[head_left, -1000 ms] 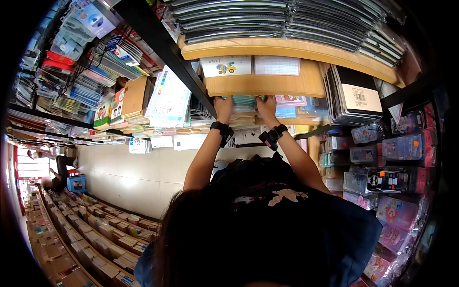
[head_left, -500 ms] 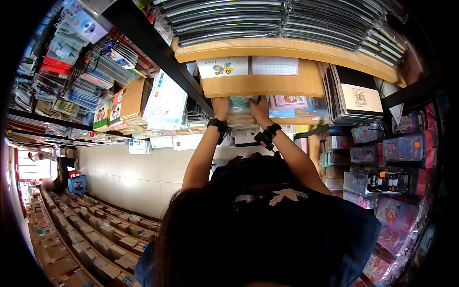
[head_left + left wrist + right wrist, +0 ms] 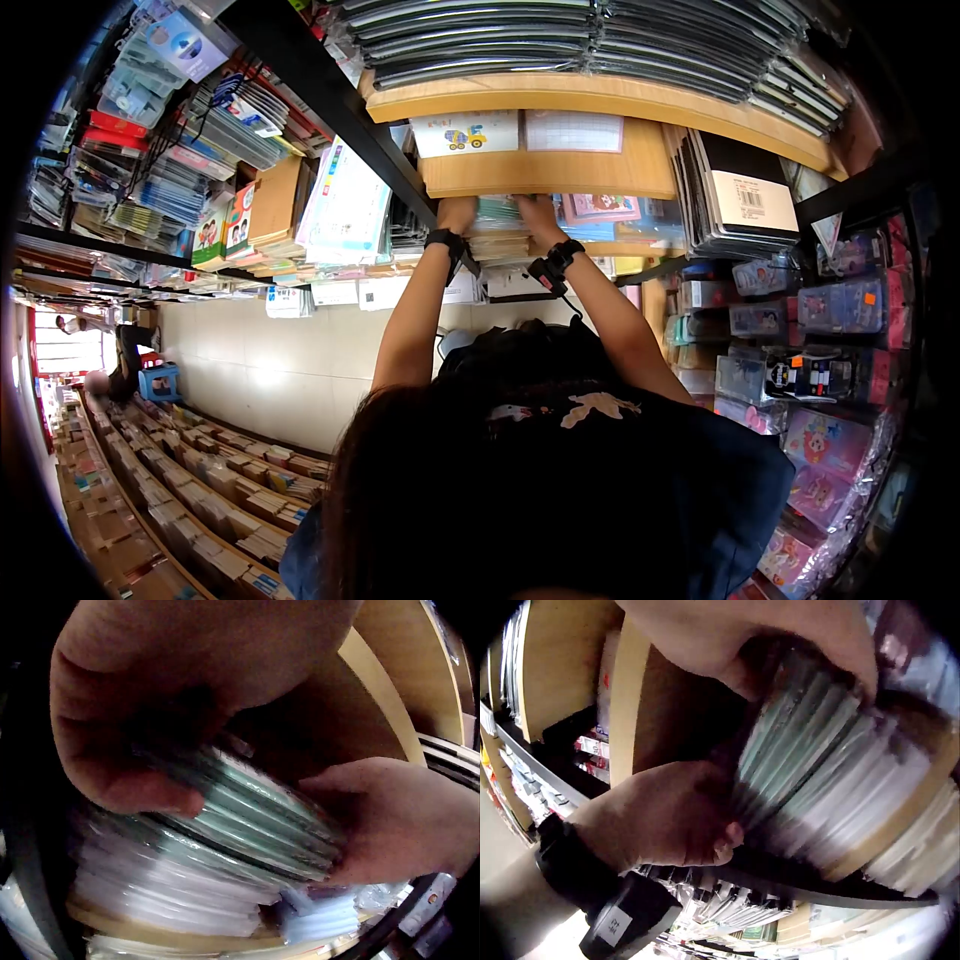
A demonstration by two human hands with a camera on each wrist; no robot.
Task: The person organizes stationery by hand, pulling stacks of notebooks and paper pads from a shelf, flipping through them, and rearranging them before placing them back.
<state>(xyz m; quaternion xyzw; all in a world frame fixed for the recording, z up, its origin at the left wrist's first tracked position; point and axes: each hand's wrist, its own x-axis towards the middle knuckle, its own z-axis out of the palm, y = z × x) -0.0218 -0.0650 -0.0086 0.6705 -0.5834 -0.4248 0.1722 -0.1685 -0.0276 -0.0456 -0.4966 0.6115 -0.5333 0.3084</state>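
Note:
A stack of plastic-wrapped, green-edged packs (image 3: 262, 817), thin and flat, lies under a wooden shelf board (image 3: 550, 180). My left hand (image 3: 457, 216) grips one end of the stack, its thumb (image 3: 169, 796) across the front edges in the left wrist view. At the other end, my right hand (image 3: 537, 216) holds the stack, fingers curled round its side in the right wrist view. White plastic-wrapped packs (image 3: 165, 892) lie directly below the green ones. The board hides the fingertips of both hands in the head view.
A black metal post (image 3: 330, 90) rises close to my left hand. Pink picture packs (image 3: 600, 208) lie right of my right hand, and black-covered books (image 3: 745, 195) stand beyond. Dark stacked folders (image 3: 480, 45) fill the shelf above. A person (image 3: 128, 365) is at the far left.
Both hands have moved a little further in under the shelf board and slightly left, still at the two ends of the green-edged stack. My head view has shifted slightly.

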